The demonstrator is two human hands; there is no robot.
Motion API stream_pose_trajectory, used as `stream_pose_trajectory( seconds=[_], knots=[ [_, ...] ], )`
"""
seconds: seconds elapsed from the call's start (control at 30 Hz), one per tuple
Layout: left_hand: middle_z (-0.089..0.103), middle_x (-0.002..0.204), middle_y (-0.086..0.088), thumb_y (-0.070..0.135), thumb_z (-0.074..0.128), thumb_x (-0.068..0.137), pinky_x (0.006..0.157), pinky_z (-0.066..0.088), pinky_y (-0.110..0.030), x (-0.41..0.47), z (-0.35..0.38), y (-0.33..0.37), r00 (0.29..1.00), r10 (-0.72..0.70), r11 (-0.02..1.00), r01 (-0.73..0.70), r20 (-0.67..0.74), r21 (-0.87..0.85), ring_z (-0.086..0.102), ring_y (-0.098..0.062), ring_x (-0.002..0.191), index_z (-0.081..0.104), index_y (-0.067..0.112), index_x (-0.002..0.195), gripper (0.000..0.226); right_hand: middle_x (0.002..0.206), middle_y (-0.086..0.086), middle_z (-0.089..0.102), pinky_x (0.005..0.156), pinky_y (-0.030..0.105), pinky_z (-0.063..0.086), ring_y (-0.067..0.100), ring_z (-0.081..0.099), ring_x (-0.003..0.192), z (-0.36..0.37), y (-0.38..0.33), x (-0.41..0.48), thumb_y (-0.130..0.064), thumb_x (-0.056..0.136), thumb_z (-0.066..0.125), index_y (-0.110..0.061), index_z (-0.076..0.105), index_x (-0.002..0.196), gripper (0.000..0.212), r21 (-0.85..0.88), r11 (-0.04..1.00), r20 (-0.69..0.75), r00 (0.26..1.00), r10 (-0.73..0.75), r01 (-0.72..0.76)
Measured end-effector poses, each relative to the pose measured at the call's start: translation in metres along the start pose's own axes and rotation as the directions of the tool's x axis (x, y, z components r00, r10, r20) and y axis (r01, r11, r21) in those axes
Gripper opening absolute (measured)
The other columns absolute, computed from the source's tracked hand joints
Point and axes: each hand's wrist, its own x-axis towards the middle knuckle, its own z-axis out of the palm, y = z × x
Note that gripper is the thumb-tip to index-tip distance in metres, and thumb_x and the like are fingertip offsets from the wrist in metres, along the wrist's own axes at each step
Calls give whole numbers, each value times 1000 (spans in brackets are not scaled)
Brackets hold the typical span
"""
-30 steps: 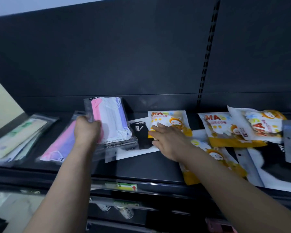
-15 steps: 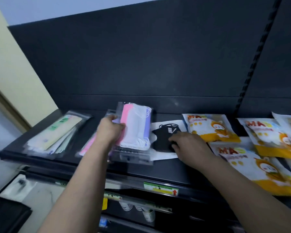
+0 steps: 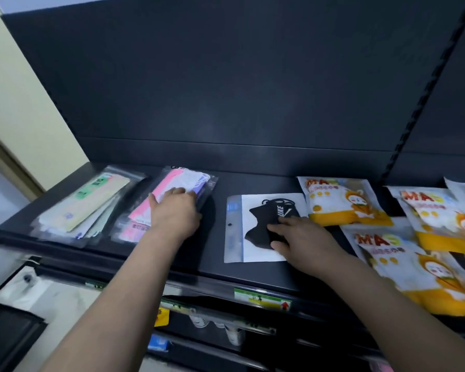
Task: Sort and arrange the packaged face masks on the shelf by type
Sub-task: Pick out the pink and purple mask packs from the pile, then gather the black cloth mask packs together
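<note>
A clear pack of pink, white and purple masks [image 3: 184,181] lies flat on a pile of similar pink packs [image 3: 136,226] left of centre on the black shelf [image 3: 212,267]. My left hand [image 3: 175,213] rests on this pack with fingers stretched flat. To the right lies a white pack showing a black mask [image 3: 255,229]. My right hand [image 3: 301,237] touches its right side, fingers spread on the black print. Several yellow and white cartoon packs [image 3: 344,202] lie at the right.
A pile of green and beige packs [image 3: 91,208] sits at the shelf's left end. The shelf's front edge carries a green price label [image 3: 261,299]. Lower shelves with small items show below. A cream wall [image 3: 24,103] stands at the left.
My left hand has laid the pink, white and purple pack down flat on the pink pile. My right hand stays on the black-mask pack, which now lies uncovered. The camera view shifted left.
</note>
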Motion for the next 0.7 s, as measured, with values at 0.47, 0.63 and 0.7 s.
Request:
stream_pose_trajectory(
  seconds=[0.47,0.63,0.7],
  knots=[
    [19,159,9,49,50,93,110,21,-50,-3,7,105,841,378,899,-433,388,61,18,-26,140,19,46,150,65,160,-4,6,117,46,15,20,2,147,-9,69,-32,-8,91,38,-24,24,148,61,-79,932,-64,935,349,-353],
    [51,140,-1,22,46,95,96,41,-34,-3,15,126,869,436,899,-428,234,-87,46,-28,127,40,30,141,47,151,2,28,108,46,29,24,20,143,-14,74,-38,-6,89,44,-16,32,140,53,-97,887,-127,889,439,-452],
    [48,143,0,40,53,93,100,42,-37,-9,23,133,846,485,874,-462,220,-148,42,-28,130,36,29,144,55,139,3,39,92,42,40,23,33,132,-16,78,-39,-2,86,45,-16,40,131,47,-92,875,-149,875,460,-475]
  ],
)
